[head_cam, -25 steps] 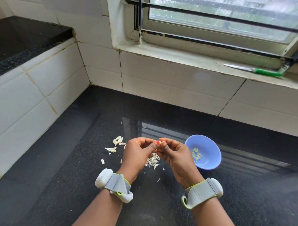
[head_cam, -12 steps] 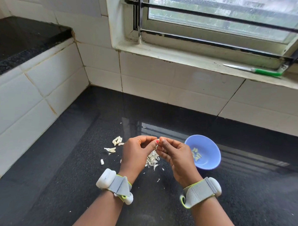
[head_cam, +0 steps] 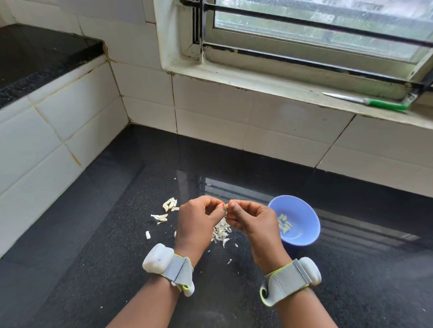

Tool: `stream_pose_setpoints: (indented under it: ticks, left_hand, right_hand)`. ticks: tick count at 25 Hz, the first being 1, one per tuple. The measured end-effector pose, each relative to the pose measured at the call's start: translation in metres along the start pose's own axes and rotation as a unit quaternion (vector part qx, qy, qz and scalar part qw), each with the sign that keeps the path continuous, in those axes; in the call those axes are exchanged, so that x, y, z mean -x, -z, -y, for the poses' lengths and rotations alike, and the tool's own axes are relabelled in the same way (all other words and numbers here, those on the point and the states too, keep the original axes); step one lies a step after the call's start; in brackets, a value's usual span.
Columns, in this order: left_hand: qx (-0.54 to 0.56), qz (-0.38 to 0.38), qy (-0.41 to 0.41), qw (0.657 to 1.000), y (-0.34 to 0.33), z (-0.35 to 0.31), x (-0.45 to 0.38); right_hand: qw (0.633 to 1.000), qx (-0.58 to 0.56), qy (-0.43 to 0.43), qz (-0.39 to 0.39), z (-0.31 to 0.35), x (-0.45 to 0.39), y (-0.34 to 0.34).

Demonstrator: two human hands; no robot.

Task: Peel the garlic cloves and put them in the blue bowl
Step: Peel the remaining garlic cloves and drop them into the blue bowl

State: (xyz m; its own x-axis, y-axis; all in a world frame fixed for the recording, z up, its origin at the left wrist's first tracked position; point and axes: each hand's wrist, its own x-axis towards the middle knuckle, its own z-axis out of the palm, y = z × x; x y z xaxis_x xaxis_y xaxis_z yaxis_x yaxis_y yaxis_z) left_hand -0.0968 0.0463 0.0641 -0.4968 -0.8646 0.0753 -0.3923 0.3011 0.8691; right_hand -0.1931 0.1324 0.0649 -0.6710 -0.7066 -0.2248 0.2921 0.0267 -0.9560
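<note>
On the dark desk (head_cam: 85, 233), at the left, a few unpeeled cloves (head_cam: 169, 204) lie near the left hand (head_cam: 198, 221). Both hands meet above a heap of skins (head_cam: 221, 232); the left hand and the right hand (head_cam: 251, 222) each pinch one small clove (head_cam: 225, 208), mostly hidden by fingertips. The bowl (head_cam: 304, 230) stands just right of the right hand, with peeled cloves inside, so I think this hand should carry the clove there.
</note>
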Motion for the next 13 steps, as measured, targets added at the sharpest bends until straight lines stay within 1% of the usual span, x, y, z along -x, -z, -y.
stream_pose_setpoints:
  ticks: [2, 4, 5, 7, 9, 10, 11, 12, 13]
  left_hand:
    - [0.072, 0.002, 0.045, 0.996, -0.002, 0.004, -0.001]
    - [0.152, 0.002, 0.093, 0.984, -0.002, 0.008, -0.002]
    - [0.168, 0.0, 0.102, 0.981, -0.002, 0.01, -0.002]
    - [0.147, -0.004, 0.083, 0.986, -0.002, 0.014, -0.001]
    - [0.082, -0.005, 0.042, 0.996, -0.001, 0.014, 0.0]
    - [0.045, -0.008, 0.019, 0.999, -0.001, 0.014, 0.0]
    - [0.02, -0.01, 0.002, 1.0, -0.002, 0.014, 0.001]
    - [0.009, -0.005, -0.005, 1.0, -0.004, 0.015, 0.002]
    - [0.006, 0.005, -0.001, 1.0, -0.005, 0.014, 0.003]
  right_hand:
    - [0.999, -0.029, -0.014, 0.009, 0.001, -0.001, 0.0]
    - [0.998, -0.058, -0.028, 0.017, 0.002, -0.002, 0.002]
    - [0.997, -0.067, -0.033, 0.022, 0.002, -0.002, 0.002]
    - [0.996, -0.073, -0.035, 0.026, 0.002, -0.003, 0.005]
    - [0.998, -0.062, -0.012, 0.002, 0.006, -0.007, 0.015]
    - [0.999, -0.031, 0.012, -0.025, 0.01, -0.009, 0.023]
    - [0.996, 0.036, 0.042, -0.066, 0.013, -0.013, 0.035]
    - [0.981, 0.139, 0.072, -0.114, 0.017, -0.018, 0.048]
    - [0.947, 0.263, 0.091, -0.159, 0.019, -0.021, 0.062]
